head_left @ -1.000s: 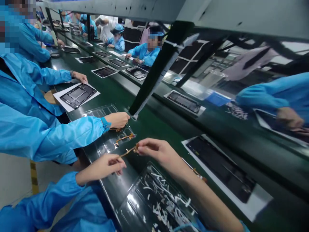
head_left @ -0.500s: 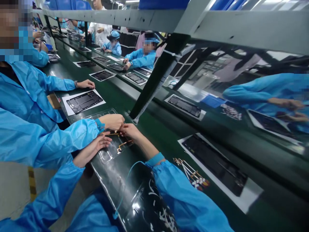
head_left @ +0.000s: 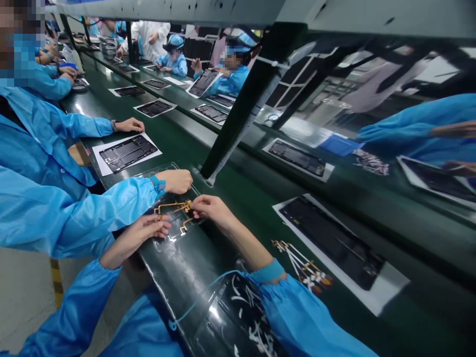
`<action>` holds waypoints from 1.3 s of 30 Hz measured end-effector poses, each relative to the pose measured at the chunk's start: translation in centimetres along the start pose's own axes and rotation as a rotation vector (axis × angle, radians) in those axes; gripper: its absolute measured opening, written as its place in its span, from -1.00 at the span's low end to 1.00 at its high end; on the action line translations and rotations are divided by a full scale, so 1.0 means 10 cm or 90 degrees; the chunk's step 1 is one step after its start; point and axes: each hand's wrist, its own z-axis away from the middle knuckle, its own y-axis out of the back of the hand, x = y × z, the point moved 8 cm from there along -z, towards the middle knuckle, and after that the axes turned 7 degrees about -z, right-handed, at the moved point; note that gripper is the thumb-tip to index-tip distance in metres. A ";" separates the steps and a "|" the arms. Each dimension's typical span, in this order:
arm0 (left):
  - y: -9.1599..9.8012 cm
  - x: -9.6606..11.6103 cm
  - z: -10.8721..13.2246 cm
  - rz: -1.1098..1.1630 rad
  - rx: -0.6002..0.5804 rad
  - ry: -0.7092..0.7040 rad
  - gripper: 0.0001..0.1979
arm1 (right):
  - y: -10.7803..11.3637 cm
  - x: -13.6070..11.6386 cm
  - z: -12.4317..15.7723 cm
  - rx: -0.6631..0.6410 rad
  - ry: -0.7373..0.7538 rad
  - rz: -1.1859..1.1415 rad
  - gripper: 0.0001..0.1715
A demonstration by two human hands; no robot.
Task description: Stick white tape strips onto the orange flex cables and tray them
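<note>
Amber flex cables (head_left: 173,208), thin glossy plastic film, clear moulded plastic tray (head_left: 178,230), smooth and shiny, dark green bench top (head_left: 230,218), glossy, near blue sleeve (head_left: 297,312), smooth synthetic cloth, far white paper sheet (head_left: 111,151), matt, black device frame (head_left: 128,152), matt, material unclear

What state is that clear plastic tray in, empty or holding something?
Holding something: the clear plastic tray has amber flexible circuit strips lying in it, with the person's right hand touching them.
</note>
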 end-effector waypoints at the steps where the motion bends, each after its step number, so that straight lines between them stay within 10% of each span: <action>1: 0.01 -0.01 0.04 0.014 0.004 0.006 -0.61 | 0.01 0.00 0.06 -0.003 0.004 -0.008 -0.73; 8: 0.01 0.00 0.10 0.132 0.008 0.036 -0.58 | 0.07 0.00 0.20 -0.001 0.023 -0.034 -0.70; 13: 0.16 0.16 -0.05 0.164 0.107 0.008 -0.69 | -0.05 -0.08 -0.14 -0.004 0.030 -0.006 -0.81; 21: 0.45 0.26 0.20 0.081 0.268 -0.079 -0.36 | -0.24 -0.27 -0.58 0.053 0.066 0.086 -0.79; 30: -0.18 -0.39 0.73 -0.240 -0.022 0.052 -0.62 | 0.52 -1.01 1.43 0.082 0.220 0.366 -0.73; 35: -0.80 -0.50 0.69 -0.259 -0.152 -0.014 -0.45 | 1.51 -0.36 2.33 0.237 0.047 0.673 -0.71; 39: -1.16 -0.53 0.57 -0.282 -0.199 -0.044 -0.46 | 2.01 0.20 2.51 0.360 0.024 0.749 -0.82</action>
